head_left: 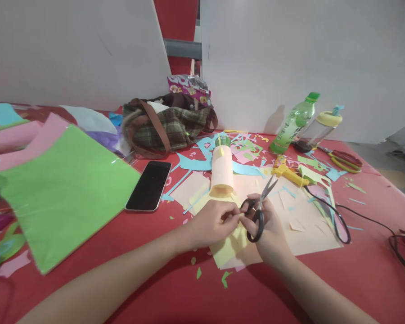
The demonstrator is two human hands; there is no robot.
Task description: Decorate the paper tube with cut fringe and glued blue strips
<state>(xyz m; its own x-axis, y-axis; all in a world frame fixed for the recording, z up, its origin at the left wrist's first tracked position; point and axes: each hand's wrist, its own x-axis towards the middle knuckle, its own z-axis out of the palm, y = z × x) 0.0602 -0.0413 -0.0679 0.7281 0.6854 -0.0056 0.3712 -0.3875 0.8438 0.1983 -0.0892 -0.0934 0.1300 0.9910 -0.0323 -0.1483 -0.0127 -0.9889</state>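
Black-handled scissors (pixel 257 215) rest in my right hand (pixel 272 229), their blades parted and pointing up and away. My left hand (pixel 212 223) is closed in a pinch, its fingertips meeting those of the right hand. Between them shows a bit of a small pale yellow paper piece (pixel 241 217); most of it is hidden by the fingers. Just beyond the hands lies a cream paper tube (pixel 222 171) on its side, its open end towards me. A narrow yellow strip and a green round part show at its far end.
Cream paper sheets (pixel 310 229) and coloured scraps surround the hands. Left are a phone (pixel 148 185) and green sheets (pixel 77 189). A yellow glue gun (pixel 290 174) with a black cord (pixel 371 213), a green bottle (pixel 295 123), a clear jar (pixel 319 130) and red-handled scissors (pixel 346 161) stand right. Behind is a plaid bag (pixel 178 126).
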